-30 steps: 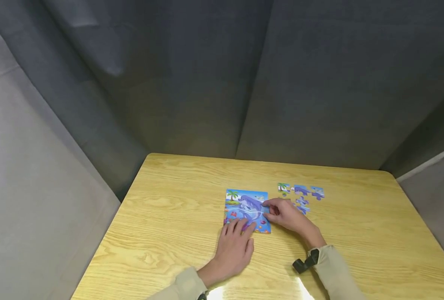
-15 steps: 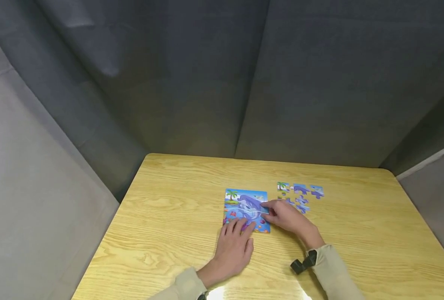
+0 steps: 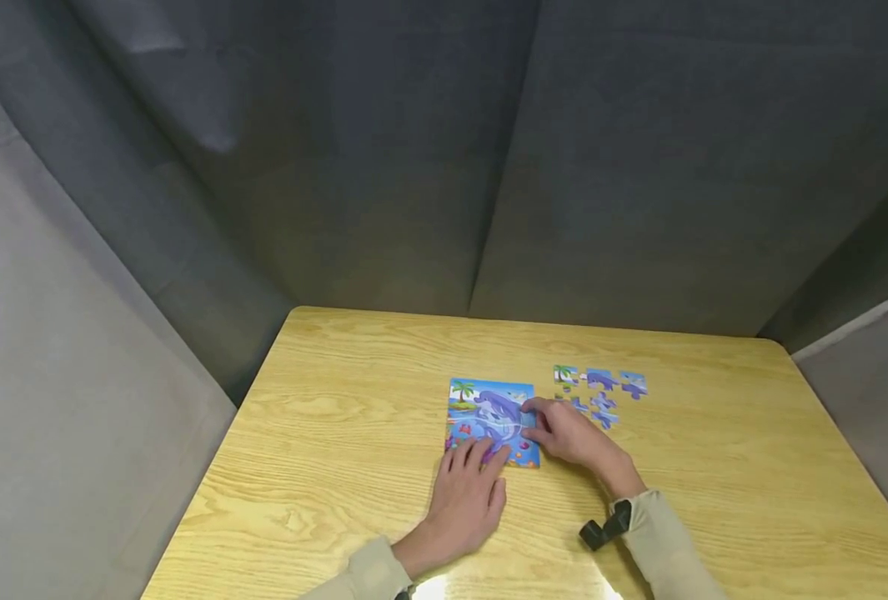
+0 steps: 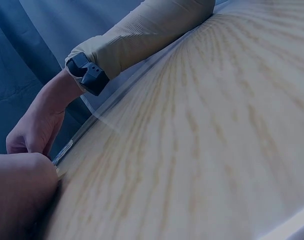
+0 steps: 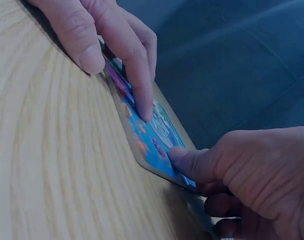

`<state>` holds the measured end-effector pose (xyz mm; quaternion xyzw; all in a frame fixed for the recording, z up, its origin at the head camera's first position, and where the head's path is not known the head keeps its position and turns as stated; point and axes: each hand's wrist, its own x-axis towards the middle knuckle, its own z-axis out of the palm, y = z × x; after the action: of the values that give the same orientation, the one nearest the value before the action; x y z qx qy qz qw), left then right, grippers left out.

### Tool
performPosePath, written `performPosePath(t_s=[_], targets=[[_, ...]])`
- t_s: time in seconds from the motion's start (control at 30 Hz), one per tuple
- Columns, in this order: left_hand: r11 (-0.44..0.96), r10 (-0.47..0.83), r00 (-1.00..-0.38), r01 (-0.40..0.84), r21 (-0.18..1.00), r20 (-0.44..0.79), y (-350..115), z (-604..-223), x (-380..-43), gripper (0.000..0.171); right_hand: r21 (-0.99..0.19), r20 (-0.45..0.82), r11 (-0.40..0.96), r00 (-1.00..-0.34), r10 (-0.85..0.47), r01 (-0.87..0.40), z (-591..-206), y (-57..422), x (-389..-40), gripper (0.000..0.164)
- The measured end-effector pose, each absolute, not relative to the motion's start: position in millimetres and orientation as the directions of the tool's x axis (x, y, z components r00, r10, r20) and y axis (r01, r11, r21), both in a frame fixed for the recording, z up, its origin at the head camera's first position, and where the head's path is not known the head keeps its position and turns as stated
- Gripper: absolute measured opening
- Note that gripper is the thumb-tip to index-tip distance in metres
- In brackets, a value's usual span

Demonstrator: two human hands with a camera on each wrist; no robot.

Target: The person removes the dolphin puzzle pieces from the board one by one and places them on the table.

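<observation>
A square dolphin jigsaw puzzle (image 3: 462,414) with a palm tree and sea scene lies flat on the wooden table. My left hand (image 3: 468,500) rests at its lower edge, fingers extended and fingertips on the picture. At the puzzle's right side my right hand (image 3: 573,432) has thumb and index finger bent around a small blue puzzle piece (image 3: 528,420), pinching it at the board's surface. In the right wrist view, the thumb (image 5: 187,160) presses on the picture near the edge, and the other fingers curl beside the board. The piece is mostly hidden there.
Several loose puzzle pieces (image 3: 601,379) with palm and dolphin parts lie right of the puzzle, just beyond my right hand. The wooden table (image 3: 338,400) ends at a dark grey curtain (image 3: 383,167) behind. Dark wrist cameras (image 3: 605,527) sit on the sleeves.
Both hands keep nearly the same place on the puzzle. The right hand's thumb and index finger have shifted very slightly at the piece. The view has drifted a little.
</observation>
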<state>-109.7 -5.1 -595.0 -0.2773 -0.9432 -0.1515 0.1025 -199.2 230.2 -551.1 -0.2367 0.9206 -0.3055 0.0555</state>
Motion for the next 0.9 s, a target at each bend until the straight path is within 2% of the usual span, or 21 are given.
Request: performPosePath(t_s=[0.2, 0.47, 0.9], targets=[[0.797, 0.493, -0.816, 0.562, 0.221, 0.301, -4, -596, -111, 0.049, -0.627, 0.096, 0.667, -0.890, -0.446, -0.402, -552, 231, -200, 0.029], [0.806, 0.489, -0.821, 0.554, 0.208, 0.293, -5, -599, -111, 0.050, -0.658, 0.105, 0.650, -0.901, -0.421, -0.380, -555, 224, -197, 0.047], [0.802, 0.493, -0.826, 0.553, 0.223, 0.274, -6, -596, -110, 0.050, -0.639, 0.131, 0.657, -0.898, -0.420, -0.400, -552, 223, -199, 0.040]])
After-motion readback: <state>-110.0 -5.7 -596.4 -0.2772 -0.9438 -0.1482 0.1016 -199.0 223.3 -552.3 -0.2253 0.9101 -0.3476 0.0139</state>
